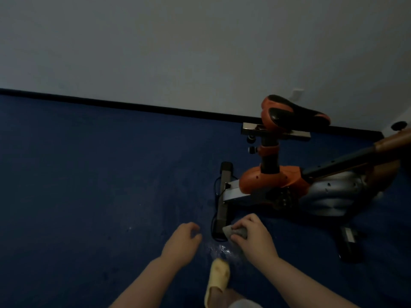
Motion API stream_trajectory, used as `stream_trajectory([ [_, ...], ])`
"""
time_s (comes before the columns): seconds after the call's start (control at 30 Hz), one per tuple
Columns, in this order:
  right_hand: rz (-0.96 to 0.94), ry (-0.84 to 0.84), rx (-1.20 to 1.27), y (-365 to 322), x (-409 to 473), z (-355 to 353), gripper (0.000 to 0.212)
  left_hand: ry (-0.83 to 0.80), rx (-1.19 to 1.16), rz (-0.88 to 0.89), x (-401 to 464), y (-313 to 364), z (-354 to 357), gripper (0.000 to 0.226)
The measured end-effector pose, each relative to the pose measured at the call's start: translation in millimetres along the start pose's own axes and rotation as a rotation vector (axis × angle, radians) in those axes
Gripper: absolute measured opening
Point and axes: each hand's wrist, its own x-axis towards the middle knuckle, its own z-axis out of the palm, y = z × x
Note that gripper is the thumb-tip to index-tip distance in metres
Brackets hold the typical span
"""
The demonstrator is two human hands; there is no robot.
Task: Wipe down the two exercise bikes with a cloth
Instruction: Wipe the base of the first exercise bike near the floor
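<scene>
An orange and black exercise bike (pixel 273 178) stands at the right on dark blue floor, its orange and black saddle (pixel 291 114) up near the wall. Its rear foot bar (pixel 223 196) runs toward me. My right hand (pixel 251 238) grips a small grey cloth (pixel 235 232) close to the near end of that bar. My left hand (pixel 182 243) hovers beside it to the left, fingers loosely curled, holding nothing. Only one bike is in view.
A black cable (pixel 214 218) loops along the foot bar. My foot in a yellow slipper (pixel 218 278) is on the floor below my hands. A second foot bar (pixel 349 241) lies at the right. A pale wall with a dark skirting (pixel 133 105) runs behind.
</scene>
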Motion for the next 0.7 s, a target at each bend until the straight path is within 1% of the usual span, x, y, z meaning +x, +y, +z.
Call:
stream_trajectory([
  [0.17, -0.012, -0.024, -0.018, -17, 70, 13, 0.016, -0.012, -0.012, 0.001, 58, 0, -34, 0.032],
  [0.33, -0.017, -0.041, -0.027, -36, 153, 9, 0.016, -0.006, 0.028, -0.081, 131, 5, -86, 0.032],
  [0.4, -0.026, -0.055, -0.044, -44, 184, 5, 0.015, 0.035, 0.025, -0.07, 161, 14, -105, 0.03],
  [0.5, -0.007, -0.082, -0.083, -59, 231, -4, 0.012, 0.064, -0.045, -0.055, 197, 26, -127, 0.027],
  [0.6, 0.004, -0.085, -0.103, -74, 272, -7, 0.013, 0.052, -0.064, -0.029, 229, 29, -143, 0.027],
  [0.7, 0.008, -0.075, -0.1, -87, 319, -5, 0.013, 0.005, -0.06, -0.007, 275, 31, -166, 0.026],
])
